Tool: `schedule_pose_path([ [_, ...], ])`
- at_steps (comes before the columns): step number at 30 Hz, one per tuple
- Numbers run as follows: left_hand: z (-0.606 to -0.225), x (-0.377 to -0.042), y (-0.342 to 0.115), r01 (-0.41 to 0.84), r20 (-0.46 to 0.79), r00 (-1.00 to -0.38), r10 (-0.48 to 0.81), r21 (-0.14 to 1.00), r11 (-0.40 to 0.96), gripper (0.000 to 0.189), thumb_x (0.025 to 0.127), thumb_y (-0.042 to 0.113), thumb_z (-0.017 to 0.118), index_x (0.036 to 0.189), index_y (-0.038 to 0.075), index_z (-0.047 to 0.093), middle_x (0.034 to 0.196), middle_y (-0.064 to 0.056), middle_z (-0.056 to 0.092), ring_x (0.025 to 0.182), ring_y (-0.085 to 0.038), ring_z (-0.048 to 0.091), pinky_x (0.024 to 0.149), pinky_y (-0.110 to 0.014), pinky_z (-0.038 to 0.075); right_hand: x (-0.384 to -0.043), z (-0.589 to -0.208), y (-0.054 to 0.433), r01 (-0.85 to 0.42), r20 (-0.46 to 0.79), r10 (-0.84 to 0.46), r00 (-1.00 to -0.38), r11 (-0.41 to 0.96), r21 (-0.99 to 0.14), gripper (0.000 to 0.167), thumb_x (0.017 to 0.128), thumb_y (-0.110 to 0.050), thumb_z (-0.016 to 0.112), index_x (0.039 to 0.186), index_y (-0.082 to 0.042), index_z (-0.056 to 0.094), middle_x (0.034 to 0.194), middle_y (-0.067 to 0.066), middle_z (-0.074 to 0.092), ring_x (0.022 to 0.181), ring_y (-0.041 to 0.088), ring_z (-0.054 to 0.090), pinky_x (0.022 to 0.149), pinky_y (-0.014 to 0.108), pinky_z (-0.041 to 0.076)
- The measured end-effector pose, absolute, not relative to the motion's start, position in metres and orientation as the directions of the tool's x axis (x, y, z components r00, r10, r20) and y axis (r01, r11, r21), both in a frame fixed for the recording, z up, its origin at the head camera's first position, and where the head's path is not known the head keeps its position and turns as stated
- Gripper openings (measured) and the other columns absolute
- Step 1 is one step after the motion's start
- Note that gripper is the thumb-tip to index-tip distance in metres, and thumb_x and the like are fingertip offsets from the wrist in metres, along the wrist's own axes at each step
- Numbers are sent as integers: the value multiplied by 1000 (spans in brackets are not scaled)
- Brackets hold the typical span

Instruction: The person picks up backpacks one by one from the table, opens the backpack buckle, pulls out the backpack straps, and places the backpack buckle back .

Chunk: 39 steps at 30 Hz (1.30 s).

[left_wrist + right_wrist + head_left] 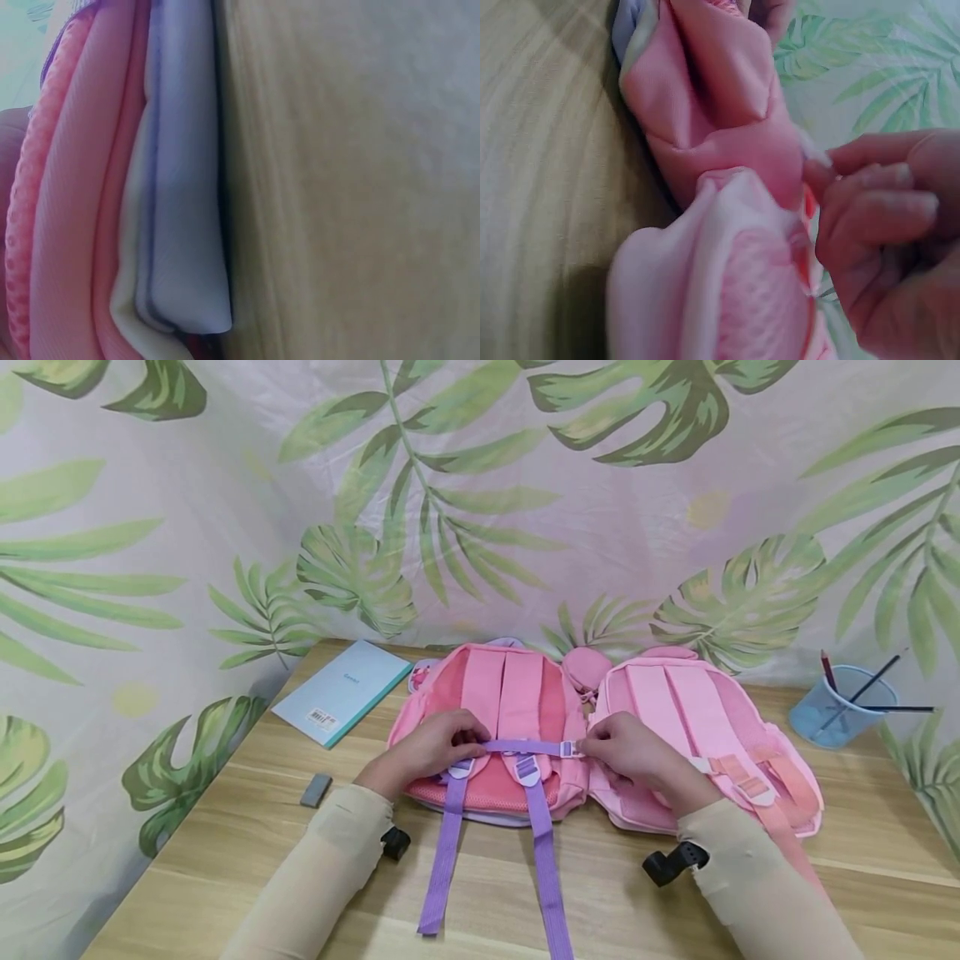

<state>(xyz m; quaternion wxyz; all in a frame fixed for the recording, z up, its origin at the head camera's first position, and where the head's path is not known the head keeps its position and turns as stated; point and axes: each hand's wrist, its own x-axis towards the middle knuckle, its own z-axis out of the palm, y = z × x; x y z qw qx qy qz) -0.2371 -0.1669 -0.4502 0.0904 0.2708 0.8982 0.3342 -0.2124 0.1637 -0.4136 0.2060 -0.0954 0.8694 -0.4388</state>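
Head view: your left hand (438, 743) pinches purple strap (525, 747), right hand (628, 750) its buckle (567, 749), across pink backpack (480, 685) on table (225, 860); second backpack (697, 693) just beside; blue cup (813, 722) at right holds pencils (828, 671).

We see creased, pale pinkish-white sheet wall covering (615, 535), printed with large green palm and monstera leaves (356, 577) plus blurry round yellow spots (135, 700). Runs behind and along both sides of light-brown wood-grain tabletop (232, 860). Light we find soft, tabletop shadows blurred.
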Motion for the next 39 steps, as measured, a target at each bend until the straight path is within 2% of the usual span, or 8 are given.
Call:
schedule_pose_path([
  [5,-451,-236,-168,433,23,-835,550,645,630,16,102,15,76,117,13,77,109,0,74,97,-12,63,93,-33,56,-211,-411,160,-55,-263,-314,-912,731,-681,33,102,-17,65,71,-8,66,49,-8,44,42,5,42,44,21,34],
  [11,-450,-236,-167,433,27,-833,552,654,620,15,102,15,76,117,13,77,110,0,74,98,-13,63,94,-35,56,-207,-414,158,-78,-242,-301,-923,759,-646,38,102,-16,66,65,-13,59,51,-8,44,44,5,42,45,21,34],
  [16,-450,-237,-167,407,17,-843,538,672,618,16,102,15,76,118,14,77,111,-1,74,99,-13,63,95,-35,55,-206,-415,155,-99,-216,-285,-934,787,-609,39,103,-18,67,65,-13,61,54,-7,47,46,6,44,46,22,34],
  [28,-450,-237,-166,387,5,-857,516,667,637,15,102,16,76,117,15,77,111,0,73,99,-13,63,94,-33,55,-206,-418,151,-106,-185,-248,-951,822,-559,39,103,-22,69,66,-12,64,60,-3,52,51,9,46,49,24,36],
  [39,-451,-238,-164,397,16,-853,522,670,627,13,101,15,77,114,14,78,105,0,72,94,-12,62,89,-32,54,-206,-413,150,-55,-242,-232,-942,819,-571,42,103,-24,69,64,-12,63,56,-4,51,46,7,45,45,21,34],
])
